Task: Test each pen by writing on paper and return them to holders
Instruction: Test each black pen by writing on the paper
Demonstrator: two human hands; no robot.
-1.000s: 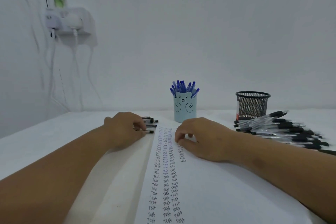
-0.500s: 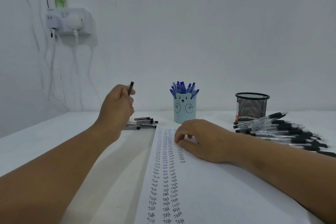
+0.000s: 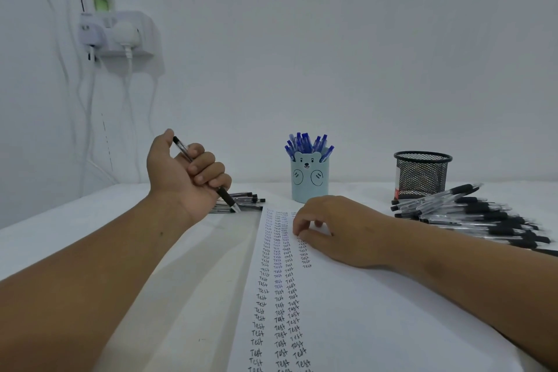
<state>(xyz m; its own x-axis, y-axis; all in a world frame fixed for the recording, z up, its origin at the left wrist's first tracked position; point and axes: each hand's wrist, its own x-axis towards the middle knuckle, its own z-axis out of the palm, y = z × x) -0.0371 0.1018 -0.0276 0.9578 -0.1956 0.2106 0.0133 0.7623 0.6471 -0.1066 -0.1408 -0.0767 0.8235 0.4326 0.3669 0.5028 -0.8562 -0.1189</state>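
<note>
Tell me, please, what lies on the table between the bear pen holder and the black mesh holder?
Nothing: in the head view the table is bare between the bear pen holder and the black mesh holder.

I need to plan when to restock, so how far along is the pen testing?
Done: columns of "Test" fill the paper, and blue pens stand in the bear cup. In hand: the left hand grips a black pen. Left: the black pen pile lies on the table; the mesh holder looks empty.
</note>
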